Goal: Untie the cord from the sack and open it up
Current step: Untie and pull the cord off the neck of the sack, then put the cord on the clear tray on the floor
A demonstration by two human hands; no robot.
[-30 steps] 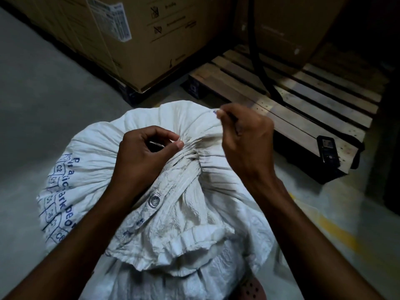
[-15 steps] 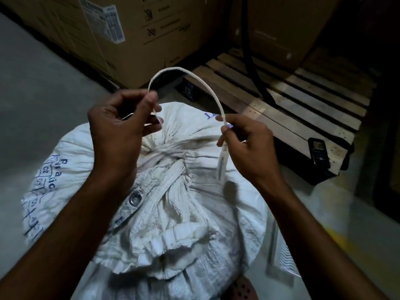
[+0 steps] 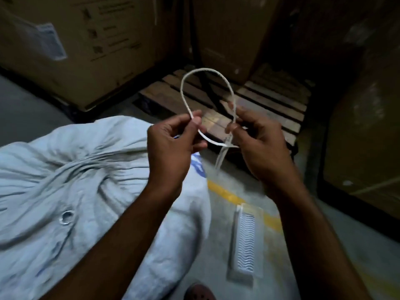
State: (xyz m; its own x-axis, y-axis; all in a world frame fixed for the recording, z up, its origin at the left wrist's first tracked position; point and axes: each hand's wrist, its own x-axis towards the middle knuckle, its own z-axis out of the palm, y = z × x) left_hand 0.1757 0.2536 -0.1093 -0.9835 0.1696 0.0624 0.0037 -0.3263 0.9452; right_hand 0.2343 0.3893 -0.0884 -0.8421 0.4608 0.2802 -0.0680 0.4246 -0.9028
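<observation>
A white woven sack (image 3: 71, 185) with blue print fills the lower left, its gathered neck creased and a metal eyelet (image 3: 67, 217) showing on the cloth. The white cord (image 3: 216, 72) is off the sack and arcs up in a loop above my hands, over the pallet. My left hand (image 3: 173, 148) pinches one side of the loop between thumb and fingers. My right hand (image 3: 262, 146) pinches the other side, where the cord's loose ends cross and hang down. Both hands are to the right of the sack and above the floor.
A wooden pallet (image 3: 270, 105) lies just beyond my hands. Large cardboard boxes (image 3: 91, 50) stand behind it and at the right. On the grey floor are a yellow line (image 3: 227, 195), a white ridged strip (image 3: 245, 241) and a shoe tip (image 3: 199, 292).
The cord came off the sack's neck and was lifted up. Both hands moved right with it and drew closer together, so it now forms a loop. The view shifted right.
</observation>
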